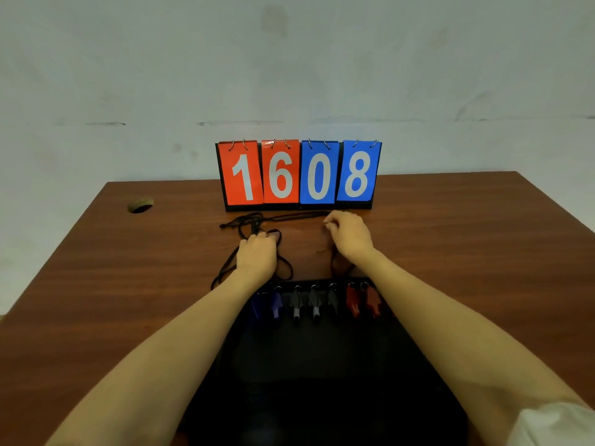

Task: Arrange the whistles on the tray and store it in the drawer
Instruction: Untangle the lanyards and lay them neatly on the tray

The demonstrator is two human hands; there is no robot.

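Whistles: whistles [315,302] lay in a row along the tray's [322,365] far edge; arranging looked nearly done
Cords: cords [286,217] sprawled just beyond the tray
Hands: left hand [257,255] and right hand [349,236], fingers curled, gripped cords beyond the tray
Remaining: tidying cords; storing; no drawer showed

wall [289,59]: pale, scuffed | desk [450,236]: brown wood

So it's a black tray [322,365] with blue whistles [276,304], grey-black whistles [314,302] and red whistles [353,299], black cords [248,220], a reddish-brown woodgrain table [450,236], and a scoreboard [299,175] in orange-red and blue with white digits.
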